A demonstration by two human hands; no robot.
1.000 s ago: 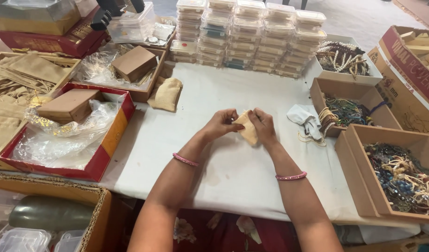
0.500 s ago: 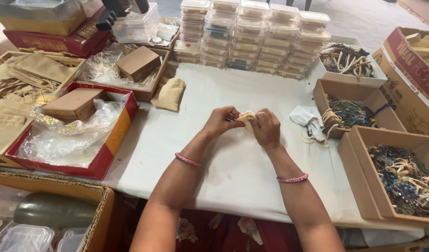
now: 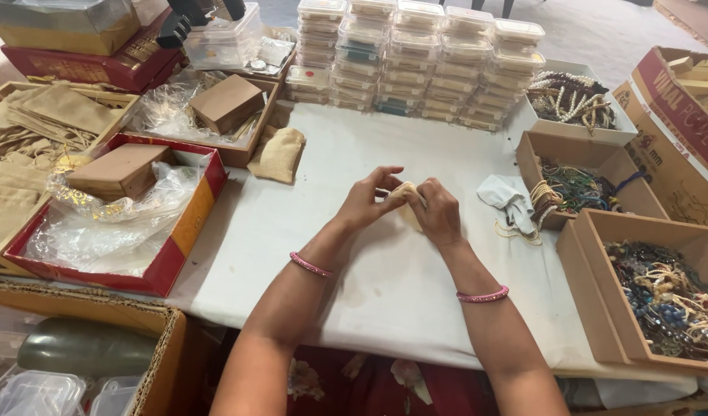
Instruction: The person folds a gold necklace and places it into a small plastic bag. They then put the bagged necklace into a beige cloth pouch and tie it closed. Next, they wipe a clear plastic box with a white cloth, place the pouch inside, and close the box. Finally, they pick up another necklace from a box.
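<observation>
Resting over the middle of the white-covered table [image 3: 416,146], a small tan cloth pouch [image 3: 406,194] is held between both hands. The left hand [image 3: 367,202] is curled around the pouch's left side, with its fingers [image 3: 386,176] bent and closed on the fabric. The right hand [image 3: 439,214] is closed over the right side, knuckles turned up, so most of the pouch is hidden and whether anything is inside cannot be told. A pink bangle is worn on each wrist.

Just to the right of the hands, a crumpled white cloth [image 3: 508,199] is seen lying on the table, touching the edge of a cardboard box of beaded strings [image 3: 581,185]. A larger box of mixed bead strands [image 3: 666,296] is set nearer, at the right edge. Stacks of clear plastic containers [image 3: 416,62] are lined up along the far side. Another tan pouch [image 3: 281,154] is left lying well apart to the left, beside a red tray [image 3: 177,246] lined with clear plastic and holding a brown box [image 3: 119,171]. Flat tan pouches [image 3: 50,115] are piled at the far left.
</observation>
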